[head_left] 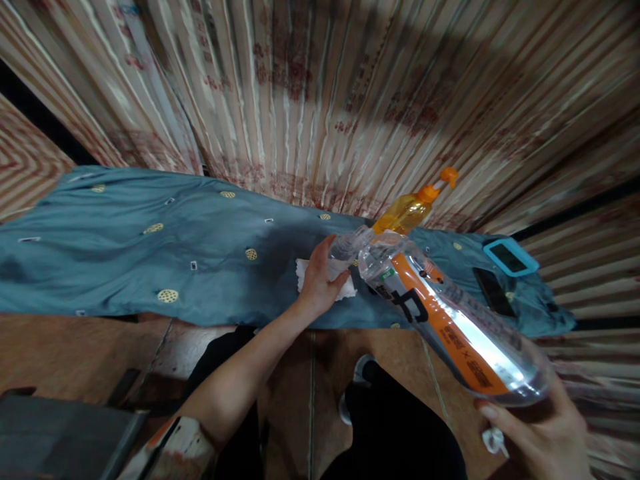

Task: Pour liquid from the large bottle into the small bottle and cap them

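My right hand [545,427] grips the base end of a large clear plastic bottle [450,327] with an orange and silver label. The bottle lies steeply tilted in the air, its narrower end pointing up and left. My left hand [320,277] is closed around a small clear plastic container [347,245] at that end. Whether the two clear pieces are separate or joined I cannot tell. Under my left hand a white paper napkin [303,270] lies on the cloth. A small crumpled white thing [494,440] shows by my right thumb.
A teal patterned cloth [215,227] covers a long narrow surface. An amber pump bottle [405,212] stands behind the large bottle. To the right lie a dark phone [493,291] and a light-blue framed device [511,257]. A pleated curtain [300,100] hangs behind; a grey seat [60,433] is lower left.
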`<state>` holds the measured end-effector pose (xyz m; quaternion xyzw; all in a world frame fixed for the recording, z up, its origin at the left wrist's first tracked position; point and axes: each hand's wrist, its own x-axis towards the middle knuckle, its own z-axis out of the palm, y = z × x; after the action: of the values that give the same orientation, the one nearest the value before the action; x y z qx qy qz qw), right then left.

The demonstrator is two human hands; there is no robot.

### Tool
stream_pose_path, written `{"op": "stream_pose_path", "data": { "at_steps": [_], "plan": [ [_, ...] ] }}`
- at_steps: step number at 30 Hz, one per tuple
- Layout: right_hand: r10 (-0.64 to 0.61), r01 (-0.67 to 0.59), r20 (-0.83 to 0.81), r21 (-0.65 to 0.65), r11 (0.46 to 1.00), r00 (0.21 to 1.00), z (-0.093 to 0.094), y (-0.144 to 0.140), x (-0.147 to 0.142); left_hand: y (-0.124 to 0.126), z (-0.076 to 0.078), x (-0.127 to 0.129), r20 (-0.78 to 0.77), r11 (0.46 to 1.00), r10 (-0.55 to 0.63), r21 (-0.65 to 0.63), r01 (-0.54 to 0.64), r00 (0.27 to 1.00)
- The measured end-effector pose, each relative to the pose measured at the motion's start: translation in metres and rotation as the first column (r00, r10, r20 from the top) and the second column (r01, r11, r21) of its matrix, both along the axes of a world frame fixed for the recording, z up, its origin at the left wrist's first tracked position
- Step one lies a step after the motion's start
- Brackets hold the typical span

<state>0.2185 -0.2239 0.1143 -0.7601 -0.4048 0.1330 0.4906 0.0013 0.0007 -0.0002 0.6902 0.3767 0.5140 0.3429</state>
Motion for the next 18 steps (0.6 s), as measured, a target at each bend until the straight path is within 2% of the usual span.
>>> {"op": "stream_pose_path", "data": {
  "at_steps": [18],
  "plan": [
    [-0.056, 0.054, -0.080, -0.018, 0.998, 0.995, -0.0018, -0.0015, 0.0002, -0.0005, 0.0026, -0.0007, -0.004, 1.000, -0.002, -0.006, 0.002, 1.000]
  ]
}}
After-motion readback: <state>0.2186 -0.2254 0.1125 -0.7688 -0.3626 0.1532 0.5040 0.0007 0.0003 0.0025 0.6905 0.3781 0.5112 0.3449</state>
